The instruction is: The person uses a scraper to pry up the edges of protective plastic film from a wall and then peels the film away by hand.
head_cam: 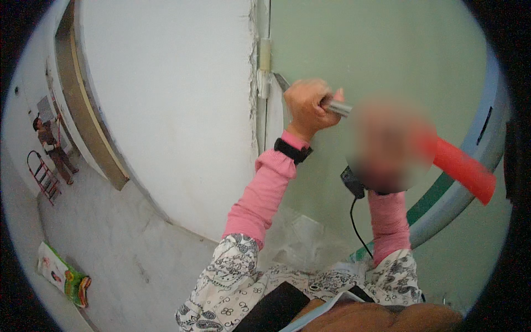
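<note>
My left hand (pixel 311 103) is closed around a metal bar tool (pixel 339 107) with a flat, blade-like end (pixel 281 81). That end points up and left, close beside a hinge (pixel 264 66) at the edge of a pale green door (pixel 373 50). My right hand (pixel 386 145) is at the right, its fingers hidden by a round blur. A red handle (pixel 466 170) sticks out of this blur towards the lower right, and the hand seems to hold it. Whether the metal bar touches anything inside the blur cannot be seen.
The white wall (pixel 174 103) has a rough, chipped edge along the door frame. A thin black cable (pixel 354 224) hangs from a device at my right wrist. Far left, another person (pixel 52 145) stands by a stepladder (pixel 43 178). A printed bag (pixel 62 274) lies at the lower left.
</note>
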The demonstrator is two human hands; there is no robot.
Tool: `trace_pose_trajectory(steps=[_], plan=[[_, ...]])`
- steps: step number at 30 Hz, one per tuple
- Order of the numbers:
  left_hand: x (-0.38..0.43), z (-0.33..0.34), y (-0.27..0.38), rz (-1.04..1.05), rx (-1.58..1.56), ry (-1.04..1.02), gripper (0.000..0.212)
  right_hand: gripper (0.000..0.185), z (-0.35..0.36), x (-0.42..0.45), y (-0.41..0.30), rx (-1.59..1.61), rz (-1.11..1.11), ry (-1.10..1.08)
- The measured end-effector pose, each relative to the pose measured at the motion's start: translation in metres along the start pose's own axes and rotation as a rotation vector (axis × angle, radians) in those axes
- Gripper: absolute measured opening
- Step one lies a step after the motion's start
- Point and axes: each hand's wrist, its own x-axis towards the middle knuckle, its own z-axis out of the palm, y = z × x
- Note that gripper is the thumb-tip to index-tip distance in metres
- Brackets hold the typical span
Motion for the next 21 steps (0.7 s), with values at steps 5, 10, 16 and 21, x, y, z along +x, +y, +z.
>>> trace_pose_trajectory(steps=[5,10,16,21], plan=[[-0.006,0.008,0.008,0.088,-0.175,0.191,0.027,0.012,0.003,-0.018,-0.007,-0.022,-0.018,0.012],[0.005,0.001,0.003,0.015,-0.066,0.073,0.026,0.011,-0.002,0.001,-0.010,-0.038,-0.004,-0.001],[0.002,0.006,0.001,0.077,-0.063,0.167,0.031,0.011,0.006,-0.013,0.000,0.004,-0.035,0.046],[-0.005,0.009,0.010,0.067,-0.160,0.171,0.029,0.011,-0.002,-0.017,-0.012,-0.062,0.033,0.003]])
